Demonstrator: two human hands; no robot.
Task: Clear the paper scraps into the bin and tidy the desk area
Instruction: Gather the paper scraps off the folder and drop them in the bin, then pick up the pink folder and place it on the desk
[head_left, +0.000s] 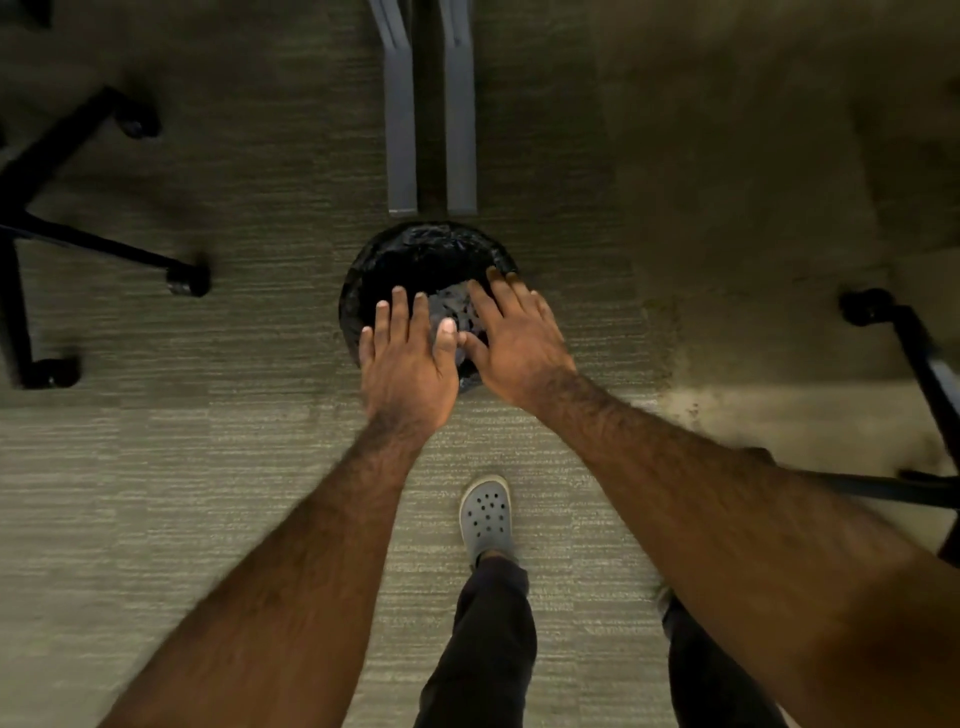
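Looking straight down at a round bin (415, 260) lined with a shiny, crinkly black bag, sitting on the carpet (208, 467) just at 6 o'clock of two grey desk legs (431, 130). Both hands hover over it, palms down: left hand (408, 358) flat, fingers spread, holding nothing; right hand (514, 343) likewise open and empty. Grey clog (485, 514) at 6 o'clock of the bin.

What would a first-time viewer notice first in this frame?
Two bare hands, left hand and right hand, spread flat and empty over a round black-lined bin at centre, on grey carpet. Below them a grey clog steps forward. Black chair bases flank the scene, and two grey desk legs stand just beyond the bin.
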